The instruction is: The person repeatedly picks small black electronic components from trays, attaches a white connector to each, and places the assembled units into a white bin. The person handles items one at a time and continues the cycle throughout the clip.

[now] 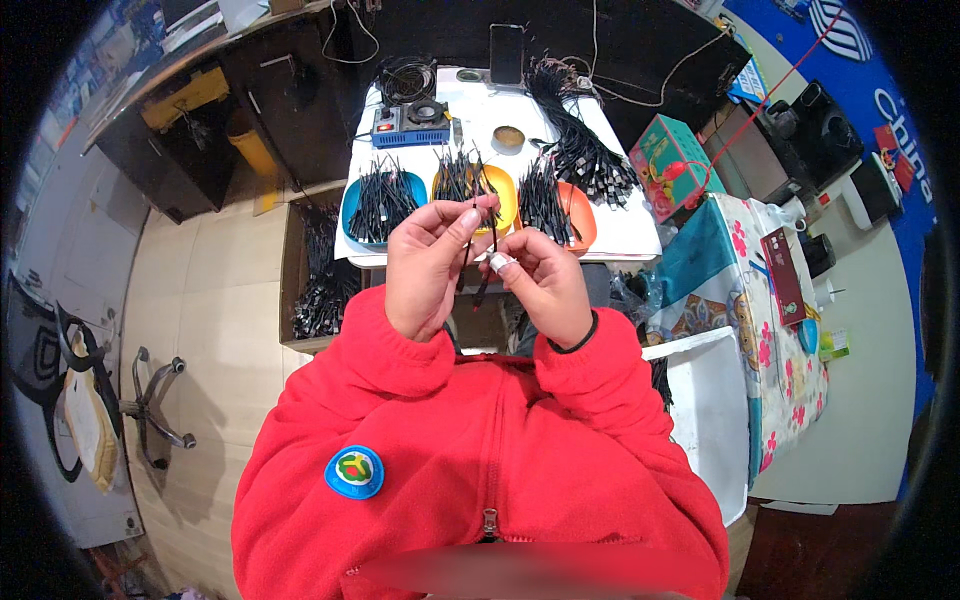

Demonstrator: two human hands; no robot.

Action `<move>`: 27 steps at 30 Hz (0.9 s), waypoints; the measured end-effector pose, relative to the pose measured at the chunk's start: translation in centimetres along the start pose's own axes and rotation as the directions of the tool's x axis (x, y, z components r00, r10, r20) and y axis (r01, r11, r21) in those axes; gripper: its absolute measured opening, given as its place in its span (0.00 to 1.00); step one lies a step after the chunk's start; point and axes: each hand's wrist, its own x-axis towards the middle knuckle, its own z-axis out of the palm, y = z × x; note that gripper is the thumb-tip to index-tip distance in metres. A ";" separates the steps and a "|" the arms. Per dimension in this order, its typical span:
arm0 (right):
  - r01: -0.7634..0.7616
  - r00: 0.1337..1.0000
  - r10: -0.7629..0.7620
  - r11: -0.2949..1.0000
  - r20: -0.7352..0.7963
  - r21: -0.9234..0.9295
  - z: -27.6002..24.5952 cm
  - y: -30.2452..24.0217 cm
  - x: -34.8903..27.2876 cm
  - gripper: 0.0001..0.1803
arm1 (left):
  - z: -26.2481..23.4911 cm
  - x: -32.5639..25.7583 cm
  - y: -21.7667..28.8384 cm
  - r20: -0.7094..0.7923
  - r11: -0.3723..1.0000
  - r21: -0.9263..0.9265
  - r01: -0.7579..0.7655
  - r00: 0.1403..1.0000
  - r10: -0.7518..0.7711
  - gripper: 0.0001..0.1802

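Red sleeves (pixel 480 450) of a zipped jacket fill the lower part of the head view, with a round blue badge (pixel 354 472) on the left chest. Both hands are raised above the chest, close together. A thin black cable (pixel 488 262) is pinched between the thumb and fingertips of the left hand (pixel 428 268), and its lower end hangs down between the two hands. The right hand (pixel 545 285) is closed around the same cable just beside the left; a white wrap is seen on one of its fingers (pixel 503 263), and a dark band (pixel 578 338) sits at the wrist. Beyond the hands a white table (pixel 625 232) is seen, on which three dishes of short black cables are set in a row: a blue dish (pixel 352 215), a yellow dish (pixel 504 192) and an orange dish (pixel 582 222). Behind them a blue box (pixel 412 125) with a fan, a coiled cable (pixel 405 78), a small round tin (pixel 509 137), a phone (pixel 506 53) and a large bundle (pixel 590 150) of black cables are laid out. A cardboard box (pixel 318 275) of cables stands on the floor left of the table, and a green carton (pixel 668 160) lies at its right edge.
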 end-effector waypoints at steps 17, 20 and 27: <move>0.087 0.993 -0.092 0.994 -0.076 -0.073 -1.9 -4.2 -0.2 0.06 | -0.1 -1.5 -0.6 0.264 0.982 0.116 0.149 0.949 -0.175 0.06; 0.059 0.998 -0.060 0.996 -0.028 -0.060 -1.7 -4.2 -0.1 0.07 | -0.2 -1.6 -0.7 0.273 0.975 0.096 0.201 0.937 -0.220 0.05; 0.094 0.996 -0.093 0.992 -0.017 0.085 -1.7 -3.3 -0.5 0.06 | -0.3 -1.7 -0.6 0.326 0.957 0.031 0.288 0.902 -0.282 0.06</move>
